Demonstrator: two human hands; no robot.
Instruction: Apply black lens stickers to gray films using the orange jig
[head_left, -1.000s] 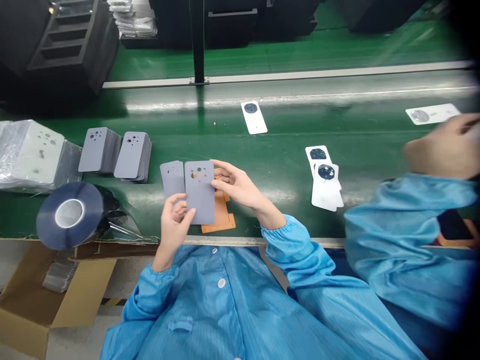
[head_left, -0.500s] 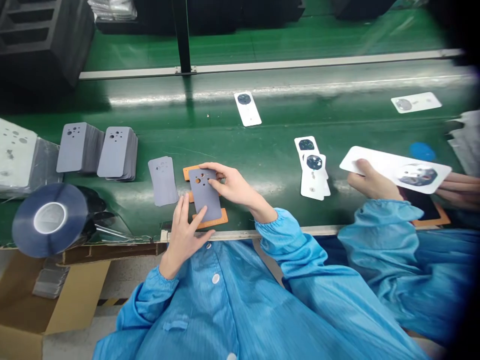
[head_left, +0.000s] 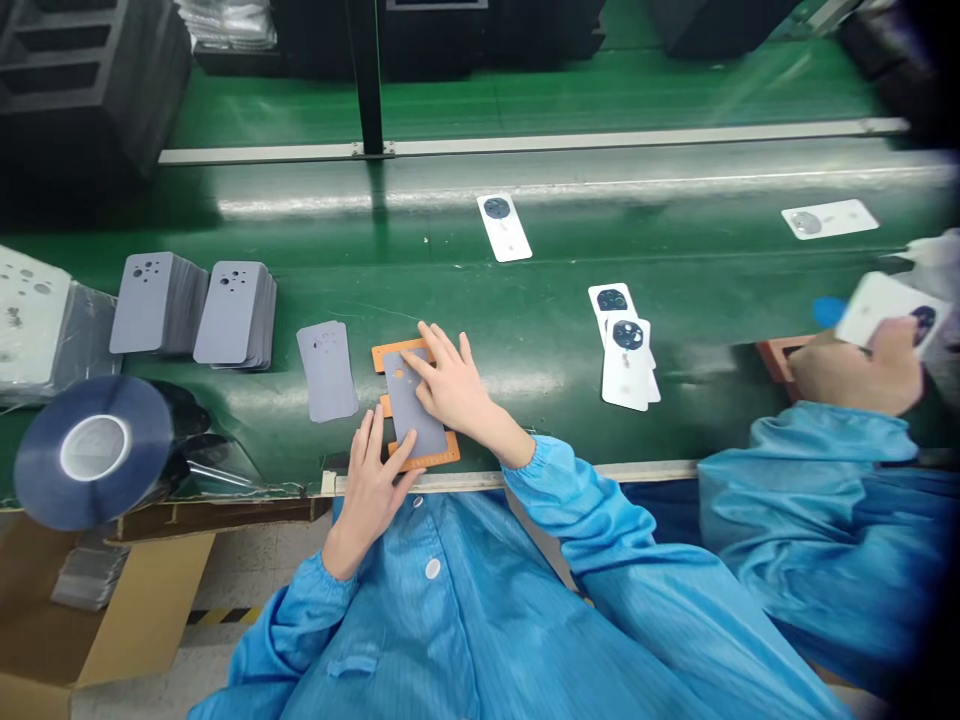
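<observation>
A grey plate with holes near its top [head_left: 420,415] lies in an orange frame [head_left: 424,458] at the front edge of the green bench. My left hand [head_left: 367,490] rests at the plate's lower left, fingers spread, with a fingertip on the plate. My right hand [head_left: 454,390] lies over the plate's upper right, its fingers stretched out across the plate and the frame's top bar. Neither hand grips anything. Left of the frame is a small pile of thin grey plates [head_left: 328,375].
Two grey plate stacks [head_left: 229,310], a wrapped white stack [head_left: 30,320] and a film roll [head_left: 94,445] sit left. White cards with dark circles [head_left: 626,375] lie right of centre. A co-worker's hand [head_left: 855,370] at far right is by another white card [head_left: 919,310].
My right hand has gone from pinching the plate's upper edge to lying flat over it. The plate now sits within the frame. The co-worker's hand and white card have moved right.
</observation>
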